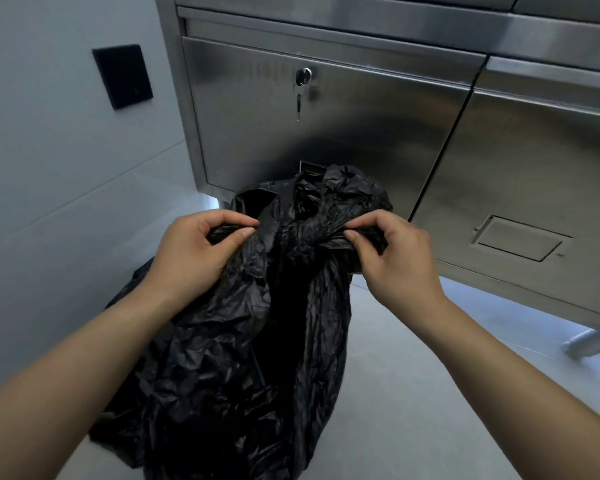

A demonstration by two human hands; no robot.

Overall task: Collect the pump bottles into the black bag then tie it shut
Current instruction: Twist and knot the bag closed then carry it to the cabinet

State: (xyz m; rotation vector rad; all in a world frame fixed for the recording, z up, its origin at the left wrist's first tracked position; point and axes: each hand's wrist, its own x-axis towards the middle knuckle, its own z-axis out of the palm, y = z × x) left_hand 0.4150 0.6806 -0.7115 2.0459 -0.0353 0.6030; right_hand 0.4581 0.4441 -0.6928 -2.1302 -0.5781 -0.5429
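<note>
The floor (413, 393) is pale grey and smooth, and a light wall (49, 168) stands on the left side.

Closest of all, the black bag (243, 358) sits on the floor between the two arms. It is big, crinkly and shiny. Its fat lower part spreads out low down, and what is inside cannot be seen.

Higher up, both hands are at the top of the bag. The left hand (194, 251) has its fingers curled, and its thumb and first finger pinch a twisted strip of the bag. The right hand (395, 258) is curled too, and pinches another twisted strip with its thumb and fingertips. The two strips cross in a tight twist (305, 233) right between the hands. More loose plastic bunches up just behind that twist.

Behind the bag stands a shiny steel cabinet (343, 133) with two doors. The left door has a round lock (303, 75) near its top edge, and a small key (299, 102) hangs from it. The right door has a flat sunken handle (520, 239) near its bottom edge.

Far off on the wall, up to the left, is a black square plate (122, 76).
</note>
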